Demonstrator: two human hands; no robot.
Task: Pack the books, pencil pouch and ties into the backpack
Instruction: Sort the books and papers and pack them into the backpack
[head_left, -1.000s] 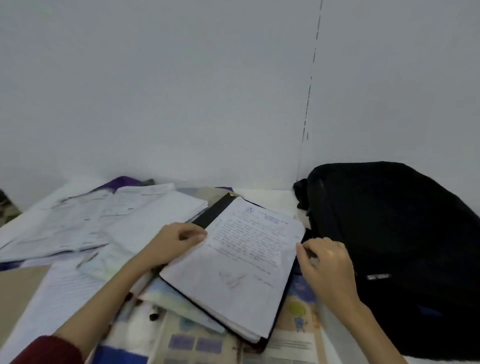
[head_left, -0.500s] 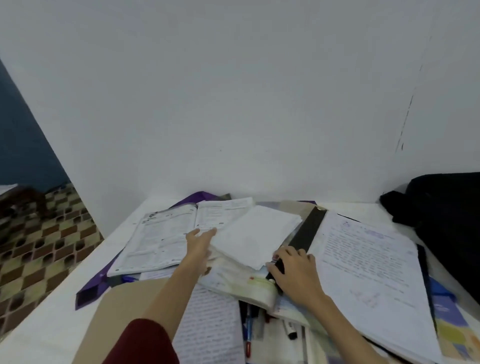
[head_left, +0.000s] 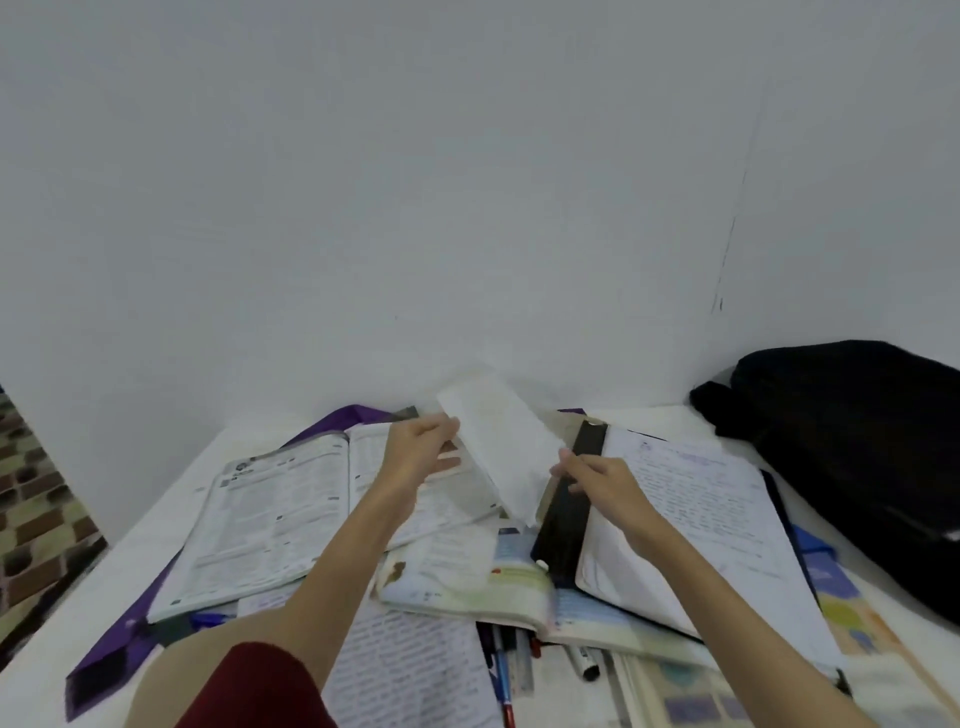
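My left hand (head_left: 423, 452) grips the left edge of a folded white paper (head_left: 504, 447) and holds it tilted above the pile. My right hand (head_left: 597, 478) touches the paper's lower right edge with its fingertips. Below lie an open printed book (head_left: 270, 514), a black-spined notebook (head_left: 696, 514) with handwritten pages, and a colourful open textbook (head_left: 467, 577). A purple tie (head_left: 114, 660) runs under the printed book. The black backpack (head_left: 852, 457) lies at the right by the wall. Pens (head_left: 506, 670) stick out under the textbook.
The white table (head_left: 104, 582) stands in a corner, with white wall behind. Its left edge drops to a checkered floor (head_left: 36, 525). A brown cover (head_left: 182, 654) and a lined page (head_left: 415, 675) lie near the front.
The folded white paper has been lifted off the pile. My left hand moved right and up onto its edge, and my right hand left the black spine and rose to it.
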